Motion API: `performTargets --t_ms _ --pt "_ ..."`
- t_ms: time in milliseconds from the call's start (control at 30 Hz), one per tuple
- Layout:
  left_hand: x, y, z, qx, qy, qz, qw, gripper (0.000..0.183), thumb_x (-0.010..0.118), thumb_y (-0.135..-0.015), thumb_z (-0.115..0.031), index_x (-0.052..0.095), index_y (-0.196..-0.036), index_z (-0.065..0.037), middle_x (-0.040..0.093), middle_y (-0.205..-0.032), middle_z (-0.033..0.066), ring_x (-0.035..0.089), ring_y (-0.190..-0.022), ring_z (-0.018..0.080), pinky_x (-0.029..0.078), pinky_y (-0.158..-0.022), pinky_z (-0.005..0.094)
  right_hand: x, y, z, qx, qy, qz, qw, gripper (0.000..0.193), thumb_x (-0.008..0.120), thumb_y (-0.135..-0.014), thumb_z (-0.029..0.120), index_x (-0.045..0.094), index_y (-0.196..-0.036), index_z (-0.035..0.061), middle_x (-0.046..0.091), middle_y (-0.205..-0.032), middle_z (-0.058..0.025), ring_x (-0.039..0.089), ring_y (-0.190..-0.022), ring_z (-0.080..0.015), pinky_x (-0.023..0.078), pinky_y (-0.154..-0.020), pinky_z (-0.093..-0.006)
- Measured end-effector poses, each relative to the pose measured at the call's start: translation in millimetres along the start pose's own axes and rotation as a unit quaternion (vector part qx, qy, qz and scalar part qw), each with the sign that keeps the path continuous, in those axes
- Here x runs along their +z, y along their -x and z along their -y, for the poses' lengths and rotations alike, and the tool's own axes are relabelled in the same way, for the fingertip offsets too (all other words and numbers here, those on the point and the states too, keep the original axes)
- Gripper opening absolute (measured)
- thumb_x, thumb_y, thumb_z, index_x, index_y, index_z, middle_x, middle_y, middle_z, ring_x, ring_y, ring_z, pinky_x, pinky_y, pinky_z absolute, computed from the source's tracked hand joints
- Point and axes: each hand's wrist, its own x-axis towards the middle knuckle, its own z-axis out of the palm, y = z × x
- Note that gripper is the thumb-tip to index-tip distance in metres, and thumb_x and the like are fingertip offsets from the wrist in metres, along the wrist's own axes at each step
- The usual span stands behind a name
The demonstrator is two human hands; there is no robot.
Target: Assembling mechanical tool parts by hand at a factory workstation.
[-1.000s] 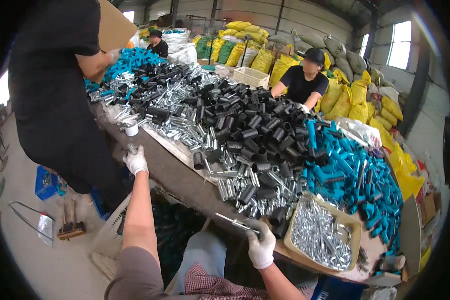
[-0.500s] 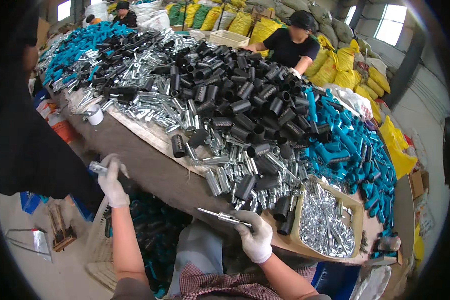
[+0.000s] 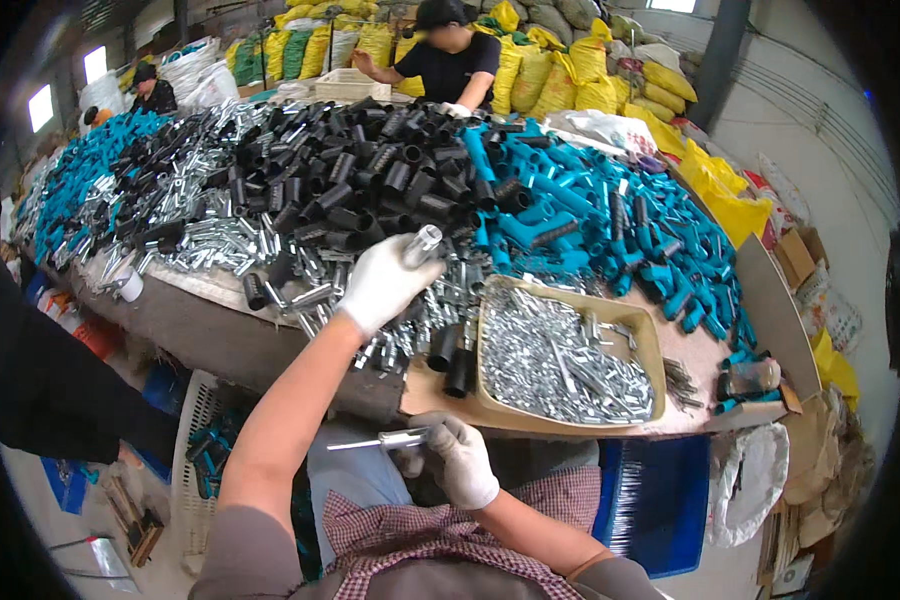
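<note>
My gloved left hand [image 3: 385, 283] is closed around a short silver metal tube [image 3: 423, 244], raised over the front of the parts pile. Low in front of my lap, my gloved right hand [image 3: 462, 462] grips a thin metal rod with a thicker silver sleeve [image 3: 388, 439], pointing left. Under and behind my left hand lie black plastic sleeves [image 3: 340, 195] and loose silver metal tubes [image 3: 235, 240]. A cream tray [image 3: 485, 345] full of small silver metal parts stands on the table, just beyond my right hand.
Teal plastic handles [image 3: 580, 200] are heaped on the right of the table. A person in black [image 3: 450, 65] stands across it, near a white basket [image 3: 345, 85]. A dark-clothed person [image 3: 50, 390] is at my left, near a crate [image 3: 185, 470]. A blue bin [image 3: 660, 500] sits below right.
My left hand has swung from the left, off the table's near edge, to above the pile, still holding the tube. My right hand keeps the rod near my lap. The view has turned right.
</note>
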Motion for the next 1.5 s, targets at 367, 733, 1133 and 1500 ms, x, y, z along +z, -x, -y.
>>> performTargets --t_ms 367,733,1133,1500 --pt "18 85 -52 -0.031 -0.009 0.084 0.996 0.041 0.077 -0.078 -0.025 0.067 -0.107 0.001 0.068 -0.089 0.0112 0.062 -0.083 0.0161 0.051 -0.08 0.0324 -42 96 52 -0.062 -0.123 -0.026 0.99 0.068 0.075 -0.088 0.033 0.043 -0.138 -0.0015 0.061 -0.115 -0.0137 0.063 -0.102 -0.026 0.05 -0.095 -0.0423" --pt "39 249 -70 -0.102 -0.029 0.157 0.982 0.043 0.073 -0.084 -0.032 0.062 -0.116 -0.005 0.068 -0.102 0.0179 0.07 -0.092 0.0323 0.054 -0.079 0.0399 -25 103 60 -0.152 -0.037 -0.067 0.986 0.037 0.065 -0.094 0.012 0.049 -0.124 -0.0036 0.066 -0.118 -0.0196 0.065 -0.108 -0.0259 0.048 -0.1 -0.039" --pt "55 247 -73 -0.069 -0.068 0.092 0.991 0.034 0.085 -0.066 -0.017 0.069 -0.093 -0.004 0.07 -0.084 0.0123 0.07 -0.076 0.024 0.054 -0.071 0.033 -20 126 54 -0.109 0.115 -0.148 0.976 0.032 0.065 -0.091 0.008 0.057 -0.12 -0.0014 0.069 -0.108 -0.012 0.065 -0.097 -0.0159 0.052 -0.087 -0.0299" --pt "75 252 -52 -0.013 -0.218 0.177 0.96 0.027 0.073 -0.074 -0.022 0.067 -0.098 -0.01 0.069 -0.088 0.0147 0.068 -0.081 0.0372 0.054 -0.07 0.0474 -17 99 63 -0.122 0.689 -0.018 0.715 0.035 0.082 -0.071 0.022 0.066 -0.099 0.0078 0.063 -0.103 -0.0141 0.063 -0.095 -0.033 0.051 -0.084 -0.0429"
